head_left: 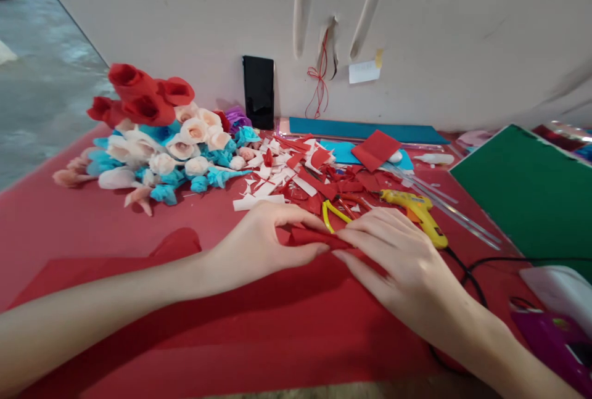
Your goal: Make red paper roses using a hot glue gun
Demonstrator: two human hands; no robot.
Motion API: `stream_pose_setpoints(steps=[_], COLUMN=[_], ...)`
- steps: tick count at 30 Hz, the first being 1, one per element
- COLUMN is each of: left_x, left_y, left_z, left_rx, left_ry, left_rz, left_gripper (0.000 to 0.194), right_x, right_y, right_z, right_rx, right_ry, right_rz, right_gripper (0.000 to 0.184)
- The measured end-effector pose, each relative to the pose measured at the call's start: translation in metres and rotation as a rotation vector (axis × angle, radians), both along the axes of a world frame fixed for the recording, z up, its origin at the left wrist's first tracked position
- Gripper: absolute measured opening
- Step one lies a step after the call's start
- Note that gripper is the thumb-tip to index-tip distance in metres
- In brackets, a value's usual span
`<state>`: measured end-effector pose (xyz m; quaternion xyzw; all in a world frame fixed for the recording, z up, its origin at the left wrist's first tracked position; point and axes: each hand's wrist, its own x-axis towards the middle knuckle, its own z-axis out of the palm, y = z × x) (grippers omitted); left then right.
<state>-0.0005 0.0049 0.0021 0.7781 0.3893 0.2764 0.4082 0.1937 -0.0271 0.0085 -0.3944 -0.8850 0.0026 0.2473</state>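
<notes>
My left hand (259, 242) and my right hand (398, 257) meet at the middle of a red table, both pinching a folded strip of red crepe paper (311, 237). The strip rises in a ridge between the fingertips and belongs to a larger red sheet (277, 325) spread flat beneath my forearms. Both hands have their fingers pressed together on the fold.
A heap of paper flowers (157, 134) in red, white, pink and blue lies at the back left. Red and white paper scraps (296, 171), yellow-handled scissors (333, 214), a yellow glue gun (416, 211) with glue sticks, a black phone (258, 92), and a green sheet (531, 192) lie around.
</notes>
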Motion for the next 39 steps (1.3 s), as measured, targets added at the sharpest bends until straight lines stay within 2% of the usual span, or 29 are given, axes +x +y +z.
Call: stream_pose_setpoints(steps=[8, 14, 21, 26, 39], left_x=[-0.001, 0.000, 0.000, 0.001, 0.000], left_y=[0.003, 0.003, 0.003, 0.005, 0.006], left_z=[-0.003, -0.003, -0.005, -0.005, -0.007], left_rx=[-0.088, -0.150, -0.212, -0.210, -0.179], left_ry=[0.011, 0.030, -0.037, -0.044, -0.058], left_rz=[-0.002, 0.027, 0.037, 0.052, 0.014], left_gripper=[0.025, 0.020, 0.017, 0.015, 0.014], right_x=[0.000, 0.000, -0.004, -0.006, -0.004], right_y=[-0.002, -0.002, -0.002, 0.000, 0.003], right_z=[0.000, 0.001, -0.004, -0.009, -0.010], right_rx=[0.015, 0.044, 0.075, 0.078, -0.034], right_ry=[0.040, 0.028, 0.080, 0.130, 0.197], right_rz=[0.007, 0.015, 0.008, -0.012, -0.009], right_gripper=[0.010, 0.008, 0.005, 0.004, 0.006])
